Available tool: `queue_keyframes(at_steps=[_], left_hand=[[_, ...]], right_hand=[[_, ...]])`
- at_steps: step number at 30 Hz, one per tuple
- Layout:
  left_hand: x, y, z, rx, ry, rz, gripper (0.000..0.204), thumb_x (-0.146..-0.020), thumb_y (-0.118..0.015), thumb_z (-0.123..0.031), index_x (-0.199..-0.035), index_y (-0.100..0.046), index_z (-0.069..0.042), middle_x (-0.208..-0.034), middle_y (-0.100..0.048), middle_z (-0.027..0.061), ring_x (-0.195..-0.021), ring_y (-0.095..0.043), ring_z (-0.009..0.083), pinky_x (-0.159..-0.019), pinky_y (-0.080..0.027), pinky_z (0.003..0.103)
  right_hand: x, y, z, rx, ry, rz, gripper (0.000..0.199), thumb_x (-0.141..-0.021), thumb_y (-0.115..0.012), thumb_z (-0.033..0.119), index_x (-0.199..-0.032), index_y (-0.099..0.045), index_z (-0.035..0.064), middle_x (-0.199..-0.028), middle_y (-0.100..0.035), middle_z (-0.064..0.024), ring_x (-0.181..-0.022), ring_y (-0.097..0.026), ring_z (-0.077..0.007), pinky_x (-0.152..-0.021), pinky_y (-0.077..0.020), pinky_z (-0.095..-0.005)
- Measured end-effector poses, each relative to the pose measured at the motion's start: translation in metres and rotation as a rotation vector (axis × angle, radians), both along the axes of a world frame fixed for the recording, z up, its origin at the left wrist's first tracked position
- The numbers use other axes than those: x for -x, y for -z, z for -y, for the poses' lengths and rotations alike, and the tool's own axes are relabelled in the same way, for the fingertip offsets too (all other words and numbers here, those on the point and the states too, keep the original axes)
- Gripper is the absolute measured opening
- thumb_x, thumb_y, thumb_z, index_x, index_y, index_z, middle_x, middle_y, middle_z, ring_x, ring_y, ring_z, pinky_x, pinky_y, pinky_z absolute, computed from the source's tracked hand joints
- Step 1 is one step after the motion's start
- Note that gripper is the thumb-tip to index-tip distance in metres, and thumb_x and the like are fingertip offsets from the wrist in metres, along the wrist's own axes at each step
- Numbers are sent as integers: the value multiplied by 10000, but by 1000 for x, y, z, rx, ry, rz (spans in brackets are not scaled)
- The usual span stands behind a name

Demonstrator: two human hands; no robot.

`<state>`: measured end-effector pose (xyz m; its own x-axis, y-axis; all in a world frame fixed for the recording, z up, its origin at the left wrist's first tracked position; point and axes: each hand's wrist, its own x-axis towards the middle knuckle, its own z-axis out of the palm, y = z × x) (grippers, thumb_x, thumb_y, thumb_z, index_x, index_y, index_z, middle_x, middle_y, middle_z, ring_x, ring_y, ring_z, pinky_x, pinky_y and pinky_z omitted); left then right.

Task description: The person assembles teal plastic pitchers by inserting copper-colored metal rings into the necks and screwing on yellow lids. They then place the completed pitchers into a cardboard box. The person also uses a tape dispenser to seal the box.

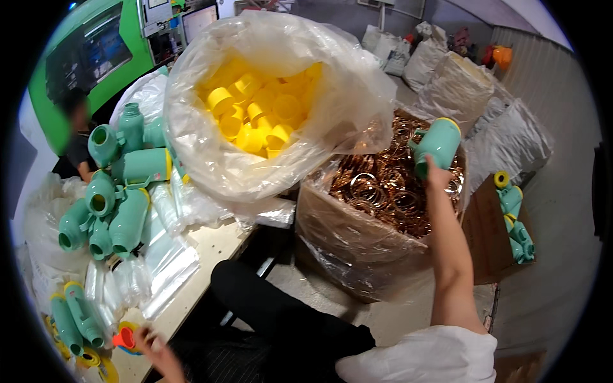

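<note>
My right arm reaches out over a box of shiny copper-coloured rings [367, 195]. My right hand [437, 172] is closed round the narrow end of a green plastic flask body [440, 142], which has a side handle and a yellow rim at its upper end. It is held tilted above the rings. At the lower left, my left hand [156, 352] is by the table edge, beside an orange-red cup-shaped piece [125, 338]. Its fingers are bent and blurred, and whether they hold anything is unclear.
A large clear bag [191, 153] of yellow caps [255, 115] stands ahead. Green flask bodies [131, 217] and clear plastic bags [172, 274] lie on the table [220, 246]. Right, a carton [488, 236] holds more flask bodies. A person [78, 140] sits far left; white sacks [450, 89] stand behind.
</note>
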<state>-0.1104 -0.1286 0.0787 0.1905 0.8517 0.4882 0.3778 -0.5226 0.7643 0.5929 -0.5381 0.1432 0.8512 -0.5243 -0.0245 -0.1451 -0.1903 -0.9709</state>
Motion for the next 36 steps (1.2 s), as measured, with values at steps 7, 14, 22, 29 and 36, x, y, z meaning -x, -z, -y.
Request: queue_keyframes(at_steps=[7,14,22,29,36], left_hand=[[-202,-83,84,-111,737,-154,253,-746,-641,45,-986,-588,-15,-1004,-591,165,-954,-582,349,-855,-471,395],[-208,-121,120,-148,855,-117,288,-710,-675,13,-985,-602,-29,-1019,-627,150,-941,-590,337,-835,-476,399],[-202,-220,152,-326,933,-331,713,-855,-761,-300,-1388,-412,19,-1360,-507,227,-1184,-548,357,-996,-467,430],[-124,-103,73,592,716,-228,842,-604,-834,-228,-1324,-451,-18,-969,-668,125,-931,-662,226,-883,-511,336],[-93,-95,39,797,632,307,975,-621,-834,-418,-1387,-401,1,-999,-615,104,-929,-643,235,-846,-523,375]], right_hand=[[77,-49,20,664,218,600,746,-724,-854,376,-1252,-487,-1,-1272,-465,-177,-1133,-508,-330,-968,-422,-442],[171,-131,24,615,-256,1136,630,-653,-876,195,-1179,-557,54,-1105,-511,-108,-1031,-532,-273,-914,-443,-402],[316,-136,-125,232,-1795,627,555,-667,-879,338,-1081,-637,59,-1056,-625,-128,-968,-624,-252,-818,-508,-372],[205,-47,-120,395,-1018,395,104,-871,-685,104,-919,-720,19,-826,-701,-63,-779,-651,-133,-727,-527,-296],[29,18,-14,847,-534,-151,290,-776,-769,300,-799,-720,16,-794,-713,-164,-751,-691,-299,-719,-533,-412]])
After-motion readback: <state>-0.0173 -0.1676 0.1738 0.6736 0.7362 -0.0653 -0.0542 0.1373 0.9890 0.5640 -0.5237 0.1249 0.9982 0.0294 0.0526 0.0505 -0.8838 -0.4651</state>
